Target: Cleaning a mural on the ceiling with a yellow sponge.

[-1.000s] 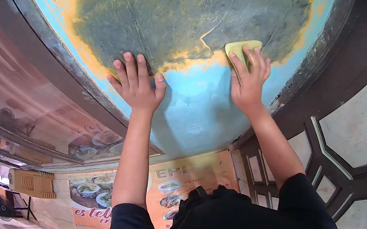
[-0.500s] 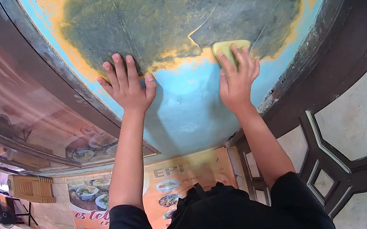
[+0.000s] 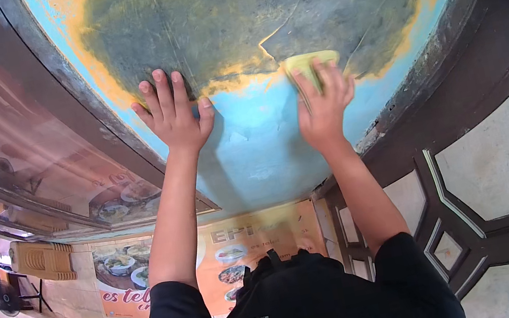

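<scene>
Before me is a blue wall (image 3: 257, 152) with a large dark grey patch (image 3: 210, 24) edged in yellow-orange. My left hand (image 3: 176, 118) lies flat against it, fingers spread, fingertips over the patch's lower left edge, holding nothing. On the right, my right hand (image 3: 326, 109) presses a yellow-green pad (image 3: 305, 61) to the wall at the patch's lower edge. The fingers bend over the pad and are slightly blurred; whether it is a sponge or a folded sheet, I cannot tell. Just left of the pad, a crack-like line (image 3: 267, 39) runs up through the grey.
A dark frame (image 3: 90, 113) with a glass pane (image 3: 27, 144) borders the wall on the left. To the right is a brown panelled door (image 3: 455, 178). Lower down hangs an orange food banner (image 3: 210, 276). Stacked tan chairs (image 3: 42, 260) and a black fan (image 3: 5, 298) stand at far left.
My right hand and the pad have shifted slightly left and up along the wall. My left hand rests in nearly the same place.
</scene>
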Demonstrator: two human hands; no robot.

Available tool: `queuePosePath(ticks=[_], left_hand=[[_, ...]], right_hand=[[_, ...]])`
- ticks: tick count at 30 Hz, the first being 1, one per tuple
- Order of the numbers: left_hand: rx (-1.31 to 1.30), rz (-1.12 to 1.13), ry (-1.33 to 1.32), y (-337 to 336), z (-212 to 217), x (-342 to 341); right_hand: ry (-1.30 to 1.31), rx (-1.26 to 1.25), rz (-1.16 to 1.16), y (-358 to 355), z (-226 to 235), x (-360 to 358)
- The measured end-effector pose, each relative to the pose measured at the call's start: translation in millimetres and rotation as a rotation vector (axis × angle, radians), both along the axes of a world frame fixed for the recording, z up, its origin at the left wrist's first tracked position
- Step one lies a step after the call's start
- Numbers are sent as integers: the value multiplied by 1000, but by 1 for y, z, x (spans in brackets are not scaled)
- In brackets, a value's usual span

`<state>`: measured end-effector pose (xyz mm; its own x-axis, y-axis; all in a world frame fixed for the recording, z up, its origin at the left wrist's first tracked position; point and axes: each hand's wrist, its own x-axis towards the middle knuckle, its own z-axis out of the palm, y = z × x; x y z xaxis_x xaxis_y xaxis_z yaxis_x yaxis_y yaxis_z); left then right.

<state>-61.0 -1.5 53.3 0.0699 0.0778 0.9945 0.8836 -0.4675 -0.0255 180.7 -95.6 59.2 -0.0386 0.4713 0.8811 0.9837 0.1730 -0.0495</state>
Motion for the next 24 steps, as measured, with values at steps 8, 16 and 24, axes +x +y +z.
queuePosePath(ticks=[8, 16, 24], left_hand=[[2, 0, 0, 2, -1, 3], [-4, 8, 5, 0, -2, 0], [-15, 2, 7, -1, -3, 1]], right_hand=[[-48, -1, 5, 0, -3, 3], [-30, -10, -5, 0, -1, 1], [-98, -59, 46, -4, -3, 0]])
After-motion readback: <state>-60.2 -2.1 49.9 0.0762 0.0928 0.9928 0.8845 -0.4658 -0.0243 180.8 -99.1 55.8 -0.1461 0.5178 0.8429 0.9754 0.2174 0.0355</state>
